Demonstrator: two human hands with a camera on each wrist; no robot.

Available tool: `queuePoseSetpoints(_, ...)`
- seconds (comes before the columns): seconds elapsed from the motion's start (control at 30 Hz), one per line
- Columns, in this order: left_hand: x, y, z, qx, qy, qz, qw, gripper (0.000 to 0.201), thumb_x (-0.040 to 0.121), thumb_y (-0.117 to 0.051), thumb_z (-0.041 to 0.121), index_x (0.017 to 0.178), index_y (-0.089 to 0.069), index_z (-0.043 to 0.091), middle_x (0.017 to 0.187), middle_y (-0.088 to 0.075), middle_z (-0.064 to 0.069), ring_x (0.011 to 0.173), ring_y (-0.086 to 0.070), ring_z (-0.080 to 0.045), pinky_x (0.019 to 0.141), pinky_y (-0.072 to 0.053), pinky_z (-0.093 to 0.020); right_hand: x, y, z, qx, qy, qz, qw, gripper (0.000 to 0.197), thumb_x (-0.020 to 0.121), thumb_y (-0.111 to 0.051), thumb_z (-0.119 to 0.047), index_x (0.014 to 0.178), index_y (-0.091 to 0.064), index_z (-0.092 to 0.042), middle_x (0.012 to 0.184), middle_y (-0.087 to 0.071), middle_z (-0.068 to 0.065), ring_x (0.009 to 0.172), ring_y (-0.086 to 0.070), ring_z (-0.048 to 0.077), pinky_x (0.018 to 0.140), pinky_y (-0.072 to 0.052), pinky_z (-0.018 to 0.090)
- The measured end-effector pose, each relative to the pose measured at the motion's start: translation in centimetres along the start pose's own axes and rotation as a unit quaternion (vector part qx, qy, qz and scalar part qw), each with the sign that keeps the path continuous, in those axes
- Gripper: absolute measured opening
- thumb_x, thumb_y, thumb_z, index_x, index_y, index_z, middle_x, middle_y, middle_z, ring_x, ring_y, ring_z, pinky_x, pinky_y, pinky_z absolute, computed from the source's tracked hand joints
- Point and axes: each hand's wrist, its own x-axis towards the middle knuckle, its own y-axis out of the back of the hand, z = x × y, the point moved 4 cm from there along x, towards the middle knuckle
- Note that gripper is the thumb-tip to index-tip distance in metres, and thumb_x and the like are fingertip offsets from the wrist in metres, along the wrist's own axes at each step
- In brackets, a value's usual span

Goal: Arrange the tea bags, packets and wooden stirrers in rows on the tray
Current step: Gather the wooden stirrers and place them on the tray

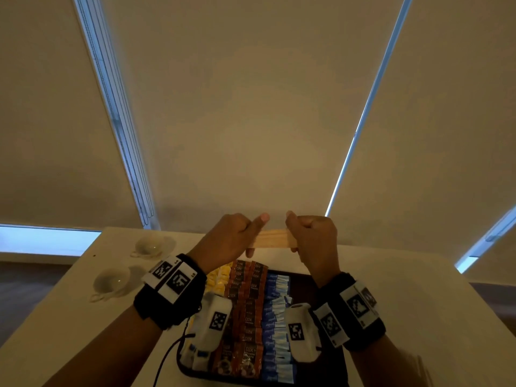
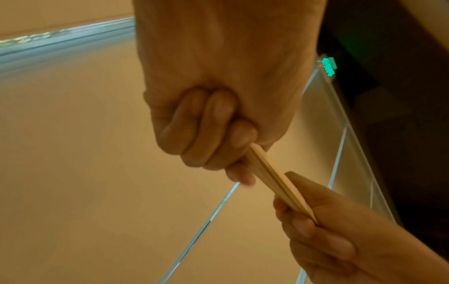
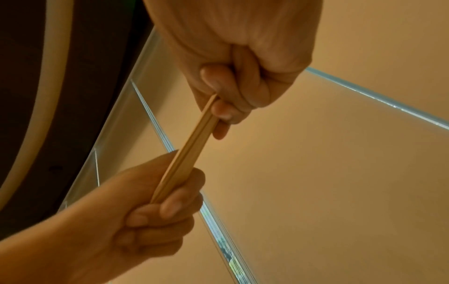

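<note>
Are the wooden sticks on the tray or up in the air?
Up in the air. Both hands, left hand and right hand, grip the bundle of wooden stirrers by its ends, above the tray.

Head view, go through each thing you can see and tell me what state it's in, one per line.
Bundle of pale wooden stirrers: held level above the tray, gripped at both ends.
Left hand: fingers curled round the bundle's left end.
Right hand: fingers curled round its right end.
Dark rectangular tray: filled with rows of yellow, brown and blue packets.
Two clear glass cups: lying on the table, look empty.
</note>
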Motion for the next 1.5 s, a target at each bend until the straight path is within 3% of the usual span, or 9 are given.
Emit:
queuePoseSetpoints(0.17,-0.3,0.5,-1.5,0.083,-0.056,0.035,0.994,0.062,0.098,-0.030,0.047,0.045,-0.047,0.021,0.041,-0.045,0.004,0.040,-0.048,-0.016,0.056,-0.043,-0.028,-0.7,-0.7,0.5,-0.107,-0.022,-0.184,0.977,0.053,0.090,-0.058,-0.036,0.066,-0.064,0.010,0.046,-0.054,0.011,0.033,-0.043,0.004,0.044,-0.036,0.011)
queuePoseSetpoints(0.33,-0.5,-0.1,-1.2,0.268,-0.160,0.016,0.950,0.071,0.093,-0.005,0.055,0.049,-0.049,0.020,0.040,-0.042,0.002,0.036,-0.044,-0.019,0.048,-0.043,-0.030,-1.5,-2.2,2.0,-0.222,-0.102,-0.451,0.858,0.044,0.083,-0.064,-0.045,0.073,-0.064,-0.003,0.055,-0.057,0.004,0.039,-0.049,0.005,0.047,-0.040,0.011)
queuePoseSetpoints(0.43,-0.8,-0.5,-0.6,0.263,-0.216,0.043,0.939,0.070,0.097,-0.012,0.051,0.048,-0.051,0.019,0.040,-0.045,0.004,0.033,-0.040,-0.013,0.043,-0.038,-0.025,-1.8,-3.4,2.3,-0.229,-0.034,-0.427,0.874,0.041,0.091,-0.060,-0.034,0.074,-0.059,0.004,0.061,-0.047,0.009,0.047,-0.041,0.005,0.049,-0.029,0.013)
queuePoseSetpoints(0.53,-0.6,-0.2,-1.8,-0.022,-0.113,0.026,0.993,0.059,0.097,-0.030,0.050,0.067,-0.064,0.012,0.056,-0.060,0.000,0.049,-0.056,-0.010,0.054,-0.043,-0.019,-2.0,-3.2,2.7,-0.264,0.028,-0.392,0.881,0.039,0.094,-0.056,-0.031,0.072,-0.058,0.003,0.059,-0.043,0.004,0.052,-0.040,0.011,0.055,-0.028,0.023)
queuePoseSetpoints(0.67,-0.5,-1.5,-1.9,-0.344,0.019,-0.002,0.939,0.051,0.102,-0.027,0.037,0.101,-0.067,0.006,0.092,-0.071,-0.016,0.087,-0.068,-0.029,0.077,-0.053,-0.032,-2.5,-3.3,2.8,-0.281,0.090,-0.361,0.884,0.031,0.095,-0.054,-0.030,0.086,-0.064,-0.002,0.072,-0.060,0.009,0.066,-0.054,0.019,0.065,-0.040,0.033)
queuePoseSetpoints(1.03,-0.2,-2.9,-4.2,0.034,0.025,-0.018,0.999,0.059,0.098,-0.045,0.027,0.042,-0.038,0.010,0.037,-0.032,0.003,0.036,-0.030,-0.012,0.044,-0.026,-0.020,-4.1,-3.0,5.0,-0.286,0.077,-0.334,0.895,0.025,0.094,-0.050,-0.044,0.088,-0.051,-0.020,0.069,-0.054,-0.001,0.054,-0.047,0.008,0.053,-0.035,0.023)
queuePoseSetpoints(1.13,-0.5,-4.3,-5.5,0.067,0.012,-0.081,0.994,0.057,0.099,-0.043,0.028,0.044,-0.035,0.014,0.043,-0.036,-0.001,0.038,-0.036,-0.013,0.048,-0.029,-0.024,-6.0,-3.4,6.6,-0.175,-0.022,-0.383,0.907,0.034,0.099,-0.041,-0.039,0.130,-0.045,-0.027,0.079,-0.057,-0.005,0.062,-0.050,0.000,0.061,-0.039,0.011)
queuePoseSetpoints(1.33,-1.8,-8.9,-7.6,0.117,-0.021,-0.210,0.970,0.053,0.100,-0.039,0.027,0.048,-0.037,0.017,0.048,-0.037,0.002,0.048,-0.049,-0.001,0.050,-0.033,-0.016,-9.5,-5.2,11.5,-0.129,-0.109,-0.391,0.905,0.053,0.102,-0.035,-0.026,0.150,-0.015,-0.016,0.132,-0.053,0.017,0.098,-0.059,0.020,0.093,-0.047,0.033)
queuePoseSetpoints(1.5,-3.2,-11.4,-10.6,0.012,0.050,-0.236,0.970,0.037,0.098,-0.037,0.041,0.076,-0.060,0.020,0.068,-0.060,0.003,0.058,-0.057,-0.002,0.058,-0.041,-0.016,-11.9,-5.0,14.5,-0.161,-0.232,-0.351,0.893,0.045,0.103,-0.034,-0.016,0.145,-0.018,-0.016,0.084,-0.048,-0.009,0.068,-0.044,-0.002,0.067,-0.039,0.005)
